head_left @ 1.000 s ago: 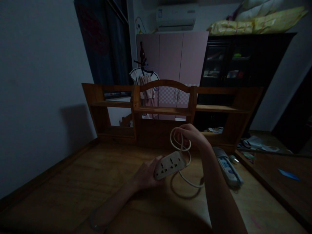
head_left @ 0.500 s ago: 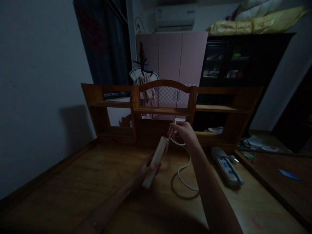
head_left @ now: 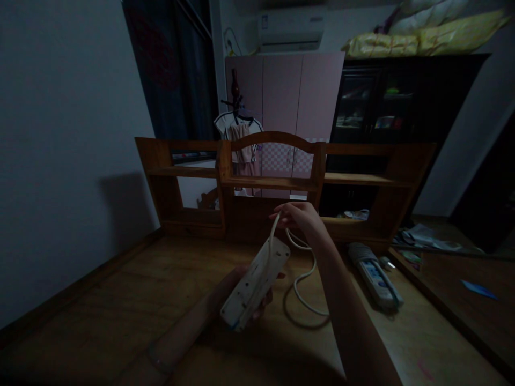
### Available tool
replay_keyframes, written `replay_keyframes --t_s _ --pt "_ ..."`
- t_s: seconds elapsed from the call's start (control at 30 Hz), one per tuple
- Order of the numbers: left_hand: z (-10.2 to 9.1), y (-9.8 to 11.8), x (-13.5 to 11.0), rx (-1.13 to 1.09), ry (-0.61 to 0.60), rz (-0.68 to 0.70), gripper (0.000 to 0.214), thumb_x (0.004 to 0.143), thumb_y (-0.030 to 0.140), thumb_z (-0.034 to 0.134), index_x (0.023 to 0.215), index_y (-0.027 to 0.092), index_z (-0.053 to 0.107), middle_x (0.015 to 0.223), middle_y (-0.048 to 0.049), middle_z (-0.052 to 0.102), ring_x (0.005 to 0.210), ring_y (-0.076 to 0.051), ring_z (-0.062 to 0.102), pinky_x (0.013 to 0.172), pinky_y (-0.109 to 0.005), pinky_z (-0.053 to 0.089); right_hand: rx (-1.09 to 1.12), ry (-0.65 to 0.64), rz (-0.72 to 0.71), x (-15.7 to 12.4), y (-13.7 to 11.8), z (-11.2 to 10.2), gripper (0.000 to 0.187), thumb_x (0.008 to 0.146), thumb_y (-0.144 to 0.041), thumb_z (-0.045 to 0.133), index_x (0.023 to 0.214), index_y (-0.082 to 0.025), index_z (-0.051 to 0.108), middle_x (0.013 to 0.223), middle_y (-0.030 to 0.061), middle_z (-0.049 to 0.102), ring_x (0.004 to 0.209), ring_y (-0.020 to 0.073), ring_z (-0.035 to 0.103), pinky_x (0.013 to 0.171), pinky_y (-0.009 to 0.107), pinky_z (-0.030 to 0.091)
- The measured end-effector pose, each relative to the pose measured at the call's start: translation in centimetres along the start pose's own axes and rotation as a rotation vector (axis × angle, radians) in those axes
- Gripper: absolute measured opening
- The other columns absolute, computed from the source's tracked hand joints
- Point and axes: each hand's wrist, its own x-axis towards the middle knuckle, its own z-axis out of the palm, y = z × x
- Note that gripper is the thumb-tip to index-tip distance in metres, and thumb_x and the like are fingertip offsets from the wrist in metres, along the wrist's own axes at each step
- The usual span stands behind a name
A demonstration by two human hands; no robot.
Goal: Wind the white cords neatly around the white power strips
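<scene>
A white power strip [head_left: 257, 281] is tilted above the wooden surface, a broad face with small screws and holes turned up. My left hand [head_left: 263, 305] is closed around it from underneath, fingertips showing along its right edge. Over the strip's far end, my right hand [head_left: 300, 217] pinches the white cable [head_left: 273, 230], which runs down onto the strip's face. More of the cable curls loosely on the surface beneath my right forearm. To the right lies a second power strip [head_left: 376, 281], its cord wrapped around the far end.
A wooden shelf unit [head_left: 271, 183] stands along the far edge of the wooden surface [head_left: 153, 300]. A wall [head_left: 72, 134] bounds the left side. On the right, a raised edge [head_left: 438, 311] borders a lower area with a blue card [head_left: 478, 288].
My left hand has rolled the power strip from its narrow side to its broad face. My right hand has shifted slightly left, and the cable now arcs over the strip.
</scene>
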Motion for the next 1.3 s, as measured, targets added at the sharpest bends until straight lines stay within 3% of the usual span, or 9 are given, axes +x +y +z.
replay_keyframes --t_s 0.17,0.3,0.37,0.5,0.63,0.77,0.93,1.17,1.3 --pt "-1.0 -1.0 0.0 -0.038 -0.121 0.061 0.075 0.062 0.041 0.069 0.129 0.016 0.048 0.098 -0.0098 0.059 0.080 -0.021 0.060 0.067 -0.035 0.051 -0.134 -0.062 0.058 0.8 1.4 -0.4 0.016 0.080 -0.014 0.052 0.081 -0.008 0.066 0.083 0.0129 0.072 0.060 0.0139 0.067 0.054 0.020 0.055" --pt "-0.5 -0.7 -0.2 0.044 -0.037 0.075 0.058 0.066 0.018 0.065 0.123 0.017 0.055 0.104 -0.0089 0.061 0.086 -0.021 0.061 0.077 -0.036 0.050 -0.224 -0.183 -0.035 1.2 3.0 -1.3 0.018 0.071 -0.016 0.067 0.088 -0.011 0.066 0.082 0.0084 0.072 0.067 0.0149 0.068 0.059 0.020 0.053" --pt "0.0 -0.3 -0.3 0.082 0.004 0.074 0.055 0.067 0.014 0.064 0.121 0.018 0.057 0.102 -0.0067 0.062 0.085 -0.020 0.062 0.079 -0.036 0.049 -0.324 -0.167 -0.101 1.2 3.6 -1.6 0.019 0.071 -0.020 0.070 0.088 -0.012 0.066 0.078 0.0060 0.071 0.066 0.0150 0.067 0.058 0.019 0.051" --pt "0.4 0.1 -0.1 0.172 0.055 0.083 0.045 0.067 0.018 0.067 0.112 0.015 0.063 0.099 -0.0077 0.066 0.087 -0.023 0.063 0.078 -0.036 0.048 -0.694 -0.114 -0.230 1.1 3.8 -1.9 0.017 0.076 -0.030 0.067 0.082 -0.015 0.071 0.068 0.0025 0.068 0.063 0.0143 0.063 0.054 0.019 0.042" --pt "0.1 -0.2 0.0 0.215 0.054 0.040 0.037 0.069 0.022 0.064 0.103 0.009 0.067 0.095 -0.0124 0.069 0.086 -0.023 0.064 0.074 -0.032 0.049 -0.948 -0.149 -0.265 1.3 3.8 -1.9 0.024 0.075 -0.039 0.071 0.077 -0.015 0.073 0.068 0.0015 0.066 0.065 0.0132 0.059 0.055 0.020 0.035" --pt "-0.7 -0.7 0.2 0.072 0.090 0.059 0.041 0.067 0.024 0.065 0.105 0.008 0.067 0.091 -0.0121 0.067 0.081 -0.020 0.064 0.071 -0.029 0.050 -0.973 -0.248 -0.280 1.7 4.7 -1.7 0.025 0.086 -0.038 0.060 0.081 -0.014 0.068 0.076 0.0024 0.067 0.068 0.0118 0.058 0.059 0.019 0.036" --pt "-2.6 -1.0 0.8 -0.128 0.143 0.119 0.040 0.069 0.033 0.068 0.101 0.009 0.064 0.081 -0.0076 0.064 0.072 -0.015 0.062 0.068 -0.025 0.049 -1.032 -0.369 -0.182 1.8 6.5 -0.3 0.028 0.098 -0.028 0.038 0.094 -0.014 0.062 0.081 0.0061 0.069 0.068 0.0125 0.062 0.057 0.018 0.038" --pt "-3.5 -0.7 0.9 -0.195 0.225 0.120 0.046 0.074 0.045 0.068 0.103 0.010 0.061 0.081 -0.0073 0.064 0.070 -0.016 0.062 0.066 -0.026 0.049 -1.162 -0.373 -0.151 1.7 7.5 1.1 0.025 0.094 -0.018 0.042 0.109 -0.015 0.062 0.107 0.0145 0.068 0.099 0.0216 0.065 0.072 0.022 0.043" --pt "-3.3 -0.7 0.7 -0.150 0.181 0.072 0.048 0.074 0.048 0.066 0.100 0.007 0.062 0.078 -0.0080 0.063 0.067 -0.016 0.062 0.063 -0.026 0.049 -1.231 -0.433 -0.121 1.6 7.2 0.9 0.027 0.089 -0.014 0.045 0.106 -0.017 0.066 0.108 0.0134 0.068 0.103 0.0234 0.064 0.076 0.023 0.044"
